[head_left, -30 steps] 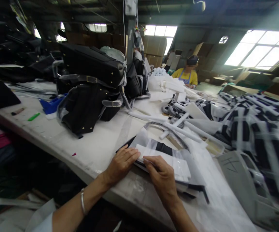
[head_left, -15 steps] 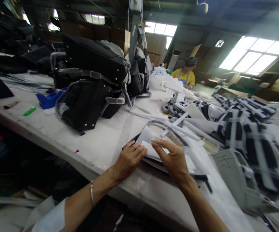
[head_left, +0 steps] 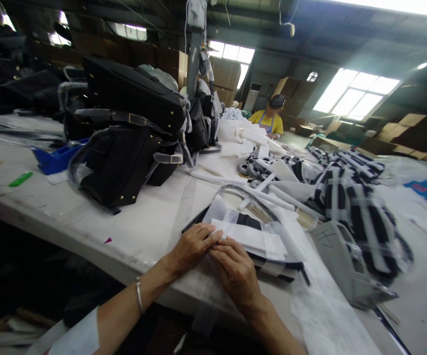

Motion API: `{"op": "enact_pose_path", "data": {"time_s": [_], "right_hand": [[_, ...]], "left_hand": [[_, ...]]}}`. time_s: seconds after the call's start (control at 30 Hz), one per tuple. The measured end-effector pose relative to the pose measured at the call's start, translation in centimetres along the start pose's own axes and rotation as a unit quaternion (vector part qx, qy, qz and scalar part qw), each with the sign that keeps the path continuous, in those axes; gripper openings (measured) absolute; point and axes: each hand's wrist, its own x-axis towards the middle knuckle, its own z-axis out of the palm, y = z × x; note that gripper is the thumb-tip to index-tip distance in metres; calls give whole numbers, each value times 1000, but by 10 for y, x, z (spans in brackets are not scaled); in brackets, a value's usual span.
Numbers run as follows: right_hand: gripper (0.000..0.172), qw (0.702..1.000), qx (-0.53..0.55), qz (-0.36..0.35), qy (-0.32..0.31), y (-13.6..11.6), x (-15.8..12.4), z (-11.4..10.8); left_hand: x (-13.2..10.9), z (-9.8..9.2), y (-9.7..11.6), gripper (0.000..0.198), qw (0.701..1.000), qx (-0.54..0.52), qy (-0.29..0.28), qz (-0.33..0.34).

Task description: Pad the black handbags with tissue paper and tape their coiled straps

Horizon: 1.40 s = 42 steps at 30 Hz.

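A black handbag (head_left: pixel 274 270) lies on its side on the table, partly covered with white wrapping sheet (head_left: pixel 237 232). A strip of clear tape (head_left: pixel 273 246) crosses the right part of the sheet. At the sheet's left end, my left hand (head_left: pixel 193 248) is closed on its edge, fingers bent over it. My right hand (head_left: pixel 237 273) is close beside it, fingers curled on the same edge; the fingertips of both hands almost meet. The bag's wrapped handle (head_left: pixel 248 190) arches behind. What lies under my palms is hidden.
A grey tape dispenser (head_left: pixel 341 264) stands to the right, before wrapped black-and-white straps (head_left: pixel 361 217). Black handbags (head_left: pixel 117 162) are stacked at left, near a blue dispenser (head_left: pixel 53 159) and a green cutter (head_left: pixel 20 179). A person in yellow (head_left: pixel 268 121) works at the far end.
My right hand has moved left and down, from above the sheet to beside my left hand. More of the sheet and tape now shows. The view has turned slightly right.
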Motion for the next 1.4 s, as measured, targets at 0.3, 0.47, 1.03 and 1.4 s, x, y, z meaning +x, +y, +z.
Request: {"op": "enact_pose_path", "data": {"time_s": [0.3, 0.47, 1.03, 1.4], "right_hand": [[20, 995, 30, -13, -89, -29, -51, -24], [41, 985, -104, -26, -138, -29, -87, -24], [13, 963, 205, 117, -130, -39, -43, -56], [10, 989, -95, 99, -54, 21, -13, -42]], "left_hand": [[-3, 3, -1, 34, 1000, 12, -9, -7], [0, 4, 2, 38, 1000, 27, 7, -13], [2, 10, 33, 34, 999, 42, -25, 23], [2, 11, 34, 32, 1000, 18, -8, -4]]}}
